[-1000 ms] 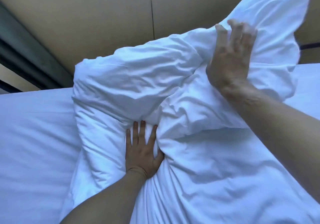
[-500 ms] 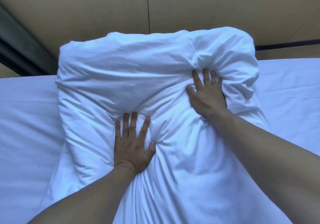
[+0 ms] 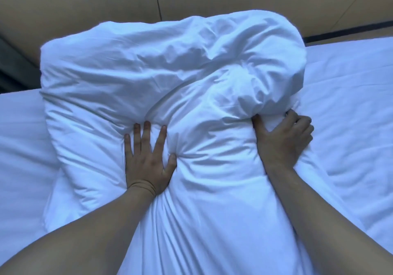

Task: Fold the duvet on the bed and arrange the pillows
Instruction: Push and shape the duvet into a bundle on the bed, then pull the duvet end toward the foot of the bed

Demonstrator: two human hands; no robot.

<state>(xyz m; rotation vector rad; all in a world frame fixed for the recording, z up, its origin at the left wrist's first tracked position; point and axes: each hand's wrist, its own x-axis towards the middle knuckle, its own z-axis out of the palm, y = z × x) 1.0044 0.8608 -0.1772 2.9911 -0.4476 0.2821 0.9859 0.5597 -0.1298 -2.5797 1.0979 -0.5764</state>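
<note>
The left hand (image 3: 146,160) presses flat, fingers spread, on the white duvet (image 3: 170,79) (bunched on the bed (image 3: 350,104)); the right hand (image 3: 285,138) grips a fold.

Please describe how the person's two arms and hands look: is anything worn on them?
Both forearms are bare, with no sleeves in view. The left hand and right hand show no gloves, rings, watch or bracelets. The fingernails look short and unpainted.
</note>
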